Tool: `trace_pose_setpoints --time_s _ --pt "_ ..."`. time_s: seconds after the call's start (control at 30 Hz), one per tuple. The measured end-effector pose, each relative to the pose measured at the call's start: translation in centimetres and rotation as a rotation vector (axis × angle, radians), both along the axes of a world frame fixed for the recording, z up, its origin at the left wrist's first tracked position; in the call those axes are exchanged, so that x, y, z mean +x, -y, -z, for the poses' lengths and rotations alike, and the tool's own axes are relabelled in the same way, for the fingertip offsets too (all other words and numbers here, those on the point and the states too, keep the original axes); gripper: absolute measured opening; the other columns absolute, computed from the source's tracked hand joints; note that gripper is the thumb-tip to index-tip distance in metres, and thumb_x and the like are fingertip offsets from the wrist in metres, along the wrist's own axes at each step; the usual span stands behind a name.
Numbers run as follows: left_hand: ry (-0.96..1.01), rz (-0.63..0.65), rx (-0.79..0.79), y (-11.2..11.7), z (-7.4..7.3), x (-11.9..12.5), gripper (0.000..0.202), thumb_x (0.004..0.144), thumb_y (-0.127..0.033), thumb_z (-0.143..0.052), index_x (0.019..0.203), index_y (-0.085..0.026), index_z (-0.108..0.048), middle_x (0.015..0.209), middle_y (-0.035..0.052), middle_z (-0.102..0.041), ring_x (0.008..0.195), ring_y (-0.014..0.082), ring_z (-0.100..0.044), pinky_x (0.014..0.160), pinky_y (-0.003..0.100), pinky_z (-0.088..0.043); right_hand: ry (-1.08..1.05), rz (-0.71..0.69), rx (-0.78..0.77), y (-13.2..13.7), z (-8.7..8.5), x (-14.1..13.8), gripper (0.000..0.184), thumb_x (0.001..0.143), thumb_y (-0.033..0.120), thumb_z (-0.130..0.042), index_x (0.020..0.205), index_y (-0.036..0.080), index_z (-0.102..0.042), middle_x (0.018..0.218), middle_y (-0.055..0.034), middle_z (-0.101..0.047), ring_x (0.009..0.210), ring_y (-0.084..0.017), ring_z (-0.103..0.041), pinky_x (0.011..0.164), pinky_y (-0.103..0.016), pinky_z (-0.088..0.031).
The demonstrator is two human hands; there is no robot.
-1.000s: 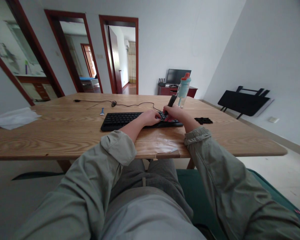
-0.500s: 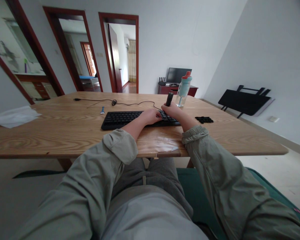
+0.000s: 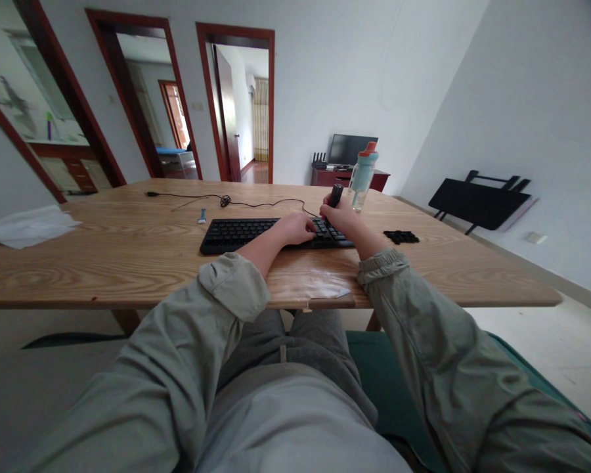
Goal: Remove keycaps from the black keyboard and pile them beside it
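A: How many hands [image 3: 296, 229] [image 3: 343, 215] were there?

B: Two, in two sleeves [image 3: 172, 361] [image 3: 433, 348], along with one keyboard [image 3: 241, 232] and one black tool [image 3: 336, 195].

A: Just one counter [image 3: 142, 276]?

B: One. I also counted one bottle [image 3: 362, 176], one cord [image 3: 261, 205], one small blue-and-white piece [image 3: 201, 217] and one crumpled white sheet [image 3: 27, 226].

A: And the small black pieces [image 3: 400, 237]?

B: They made one cluster, but were too tightly bunched for me to number.

A: What did you count farther off?

B: Three doorways [image 3: 44, 98] [image 3: 152, 98] [image 3: 241, 105], one screen [image 3: 353, 150], one router [image 3: 319, 161], one dark-red cabinet [image 3: 329, 177] and one folded black piece of furniture [image 3: 480, 204].
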State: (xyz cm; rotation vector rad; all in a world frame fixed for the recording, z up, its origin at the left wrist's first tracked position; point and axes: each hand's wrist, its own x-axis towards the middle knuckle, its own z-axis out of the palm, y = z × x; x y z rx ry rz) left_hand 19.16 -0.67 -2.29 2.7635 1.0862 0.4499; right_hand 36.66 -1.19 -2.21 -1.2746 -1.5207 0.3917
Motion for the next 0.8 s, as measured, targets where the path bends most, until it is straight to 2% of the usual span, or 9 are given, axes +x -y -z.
trace_pose_setpoints --time_s 0.13,0.23,0.4,0.57,0.8 --pt "-0.012 0.008 0.005 -0.1 0.1 0.2 0.029 0.092 -0.039 -0.064 0.1 -0.022 -0.086 0.089 0.0055 -0.082 0.08 0.0222 -0.071 0.075 0.03 -0.05 -0.131 -0.094 -0.067 0.2 0.6 -0.5 0.012 0.072 0.021 -0.059 0.076 0.024 -0.047 0.067 0.002 -0.053 0.065 -0.015 -0.051 0.06 -0.027 -0.043" --pt "-0.029 -0.032 0.043 -0.2 0.4 0.6 0.03 0.092 -0.044 -0.065 0.097 -0.023 -0.085 0.091 0.0063 -0.082 0.085 0.0241 -0.072 0.073 0.03 -0.048 -0.289 -0.192 -0.133 0.0 1.6 -0.8 0.013 0.076 0.028 -0.059 0.073 0.024 -0.047 0.065 0.0011 -0.053 0.06 -0.014 -0.051 0.056 -0.026 -0.043" --pt "-0.042 -0.051 0.081 -0.7 0.9 0.9 0.031 0.091 -0.047 -0.064 0.096 -0.023 -0.084 0.091 0.0076 -0.081 0.085 0.0255 -0.072 0.071 0.031 -0.047 -0.52 -0.268 -0.198 -0.2 2.5 -1.6 0.024 0.076 0.03 -0.062 0.067 0.024 -0.041 0.058 0.004 -0.041 0.052 -0.011 -0.039 0.049 -0.025 -0.037" --pt "-0.011 -0.03 0.055 -1.2 0.1 -0.4 0.028 0.089 -0.037 -0.063 0.099 -0.022 -0.085 0.092 0.0063 -0.081 0.082 0.0229 -0.07 0.071 0.031 -0.047 -0.506 -0.219 -0.199 0.3 2.3 -2.1 0.029 0.081 0.028 -0.063 0.065 0.024 -0.039 0.056 0.0047 -0.037 0.051 -0.011 -0.035 0.049 -0.025 -0.036" --pt "0.065 -0.16 0.105 -1.3 -1.0 -2.5 0.027 0.09 -0.026 -0.059 0.099 -0.019 -0.083 0.1 0.0078 -0.082 0.089 0.021 -0.071 0.079 0.029 -0.05 -0.48 -0.25 -0.229 0.8 2.1 -2.4 0.035 0.085 0.034 -0.065 0.065 0.025 -0.037 0.056 0.0048 -0.034 0.051 -0.012 -0.032 0.051 -0.028 -0.036"
